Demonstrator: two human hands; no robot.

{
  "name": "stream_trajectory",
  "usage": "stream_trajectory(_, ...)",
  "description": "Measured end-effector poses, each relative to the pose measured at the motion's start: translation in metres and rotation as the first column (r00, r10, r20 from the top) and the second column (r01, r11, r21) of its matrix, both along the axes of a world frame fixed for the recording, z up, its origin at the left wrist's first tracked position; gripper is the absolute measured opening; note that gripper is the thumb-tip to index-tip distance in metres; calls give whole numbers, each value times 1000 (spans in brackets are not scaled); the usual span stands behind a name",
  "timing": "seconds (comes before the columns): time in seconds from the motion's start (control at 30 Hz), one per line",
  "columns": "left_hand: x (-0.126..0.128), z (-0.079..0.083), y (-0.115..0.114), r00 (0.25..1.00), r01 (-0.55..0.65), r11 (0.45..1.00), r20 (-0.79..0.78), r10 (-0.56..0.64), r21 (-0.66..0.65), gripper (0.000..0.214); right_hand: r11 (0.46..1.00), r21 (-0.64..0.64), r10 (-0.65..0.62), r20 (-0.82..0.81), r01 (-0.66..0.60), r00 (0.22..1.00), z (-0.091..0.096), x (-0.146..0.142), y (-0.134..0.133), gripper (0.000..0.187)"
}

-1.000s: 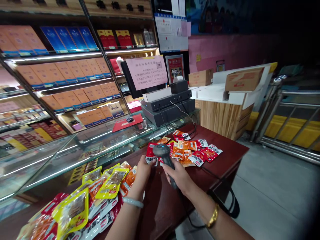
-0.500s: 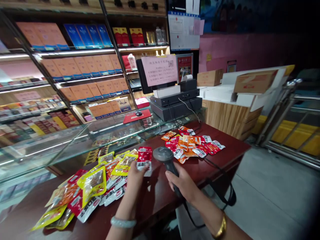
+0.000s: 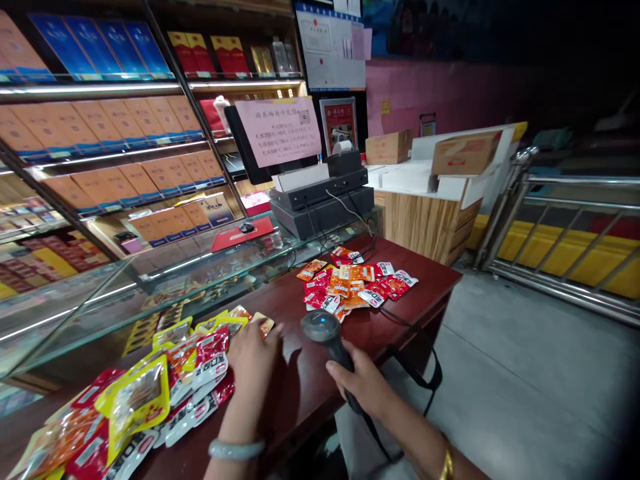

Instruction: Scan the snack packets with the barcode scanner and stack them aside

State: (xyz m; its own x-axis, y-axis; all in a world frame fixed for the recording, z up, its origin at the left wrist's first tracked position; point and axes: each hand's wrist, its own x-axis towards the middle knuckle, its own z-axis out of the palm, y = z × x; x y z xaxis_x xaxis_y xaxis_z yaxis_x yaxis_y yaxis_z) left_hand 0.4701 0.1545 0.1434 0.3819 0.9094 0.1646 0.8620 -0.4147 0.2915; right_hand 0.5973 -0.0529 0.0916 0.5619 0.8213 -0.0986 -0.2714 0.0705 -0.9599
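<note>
My right hand (image 3: 363, 377) is wrapped round the handle of a dark grey barcode scanner (image 3: 323, 328), its head pointing up and left and a small blue light on top. My left hand (image 3: 255, 350) is over the right end of a pile of snack packets, its fingers blurred and partly hidden. Just beyond its fingers is a small tan-and-orange packet (image 3: 263, 324); whether they grip it is unclear. Left of that hand, a red-and-white packet (image 3: 212, 353) lies on the pile, near a yellow-edged packet (image 3: 143, 400).
A second heap of red and orange packets (image 3: 350, 283) lies farther back on the dark red table (image 3: 425, 267). Behind it stand a glass display counter (image 3: 165, 273) and a cash register (image 3: 320, 207) with a monitor. The scanner's black cable (image 3: 435, 373) loops over the table's right edge.
The red-and-white packet from my left hand now lies on the left pile. That hand has moved to the pile's right end. The view has turned right; my right hand still holds the scanner.
</note>
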Motion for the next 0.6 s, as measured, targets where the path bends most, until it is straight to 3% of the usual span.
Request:
stream_trajectory(0.07, 35, 0, -17, 987, 137, 985, -73, -145, -103, 29, 1000, -23, -6, 41, 7, 999, 1, 6, -8, 44)
stream_trajectory(0.13, 65, 0, -29, 974, 184, 964, -96, -205, -193, 30, 999, -32, -25, 65, 27, 998, 1, 11, -15, 44)
stream_trajectory(0.27, 106, -3, -31, 984, 139, 946, -67, -166, -294, 31, 997, -23, -76, 72, 78, 994, -5, 21, -24, 48)
stream_trajectory(0.43, 128, -9, -16, 996, 92, 928, 14, -93, -361, 33, 994, -31, -103, 68, 106, 992, -13, 28, -27, 52)
stream_trajectory(0.6, 131, -20, -6, 983, 132, 910, 167, -71, -393, 15, 993, -51, -99, 52, 102, 994, -12, 31, -27, 55)
